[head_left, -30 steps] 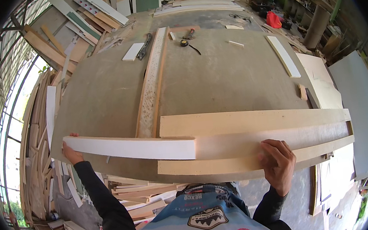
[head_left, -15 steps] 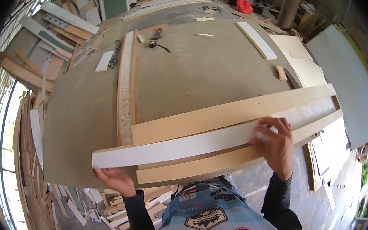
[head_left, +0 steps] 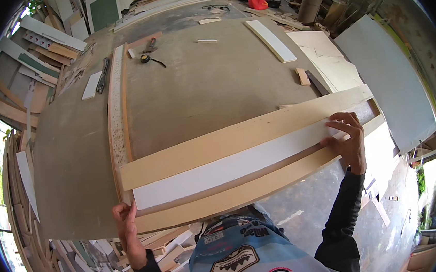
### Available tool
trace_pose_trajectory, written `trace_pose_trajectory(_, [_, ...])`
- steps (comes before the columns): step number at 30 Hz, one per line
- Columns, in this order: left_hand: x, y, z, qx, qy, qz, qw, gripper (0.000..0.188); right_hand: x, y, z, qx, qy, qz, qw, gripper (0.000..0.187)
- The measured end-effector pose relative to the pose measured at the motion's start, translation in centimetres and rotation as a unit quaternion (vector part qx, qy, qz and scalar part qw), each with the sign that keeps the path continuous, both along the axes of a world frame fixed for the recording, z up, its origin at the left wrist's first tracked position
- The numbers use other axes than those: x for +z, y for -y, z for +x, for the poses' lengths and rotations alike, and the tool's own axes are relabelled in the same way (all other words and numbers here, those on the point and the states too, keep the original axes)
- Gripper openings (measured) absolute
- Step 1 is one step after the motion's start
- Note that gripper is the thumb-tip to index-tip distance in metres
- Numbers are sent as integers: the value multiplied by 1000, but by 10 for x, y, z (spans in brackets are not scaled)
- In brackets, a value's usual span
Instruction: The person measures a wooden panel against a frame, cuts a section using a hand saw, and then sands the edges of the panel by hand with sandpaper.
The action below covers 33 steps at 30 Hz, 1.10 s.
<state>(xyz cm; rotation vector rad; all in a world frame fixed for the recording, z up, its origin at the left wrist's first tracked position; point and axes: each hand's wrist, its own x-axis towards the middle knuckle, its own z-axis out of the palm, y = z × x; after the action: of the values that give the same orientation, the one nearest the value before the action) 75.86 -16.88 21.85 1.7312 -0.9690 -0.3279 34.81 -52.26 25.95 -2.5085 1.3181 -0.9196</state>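
A long white board (head_left: 231,163) lies lengthwise between the two pale wooden rails of a narrow frame (head_left: 249,132) at the near side of the worktable. Its left end now sits within the frame, beside the far rail; a gap shows along the near rail (head_left: 234,199). My left hand (head_left: 127,227) is at the frame's left end, fingers stretched out and touching the end of the white board, gripping nothing. Toward the right end, my right hand (head_left: 351,142) has its thumb and fingers curled over the white board, pinching it across its width.
On the brown worktable (head_left: 198,86) lie a speckled long strip (head_left: 116,103), a tape measure (head_left: 145,59), a white strip (head_left: 271,40), a short white piece (head_left: 92,86) and a small wood block (head_left: 302,76). Grey panels (head_left: 384,80) stand right; timber offcuts (head_left: 20,189) crowd the left.
The white board has shifted right and dropped between the rails; its left end no longer sticks out past them. Both hands moved outward, the left to the board's end. The view has turned slightly.
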Motion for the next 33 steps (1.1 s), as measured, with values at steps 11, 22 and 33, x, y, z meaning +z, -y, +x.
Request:
trace_pose_trajectory(11, [56, 50, -42, -51, 212, 196, 956, 48, 2, 39, -42, 32, -21, -29, 999, 43])
trace_pose_trajectory(22, [44, 85, -88, -4, 187, 131, 974, 43, -3, 76, -87, 63, 9, -48, 997, 50])
trace_pose_trajectory(33, [25, 108, -108, 67, 149, 79, 983, 40, 1, 99, -110, 90, 3, -51, 995, 49])
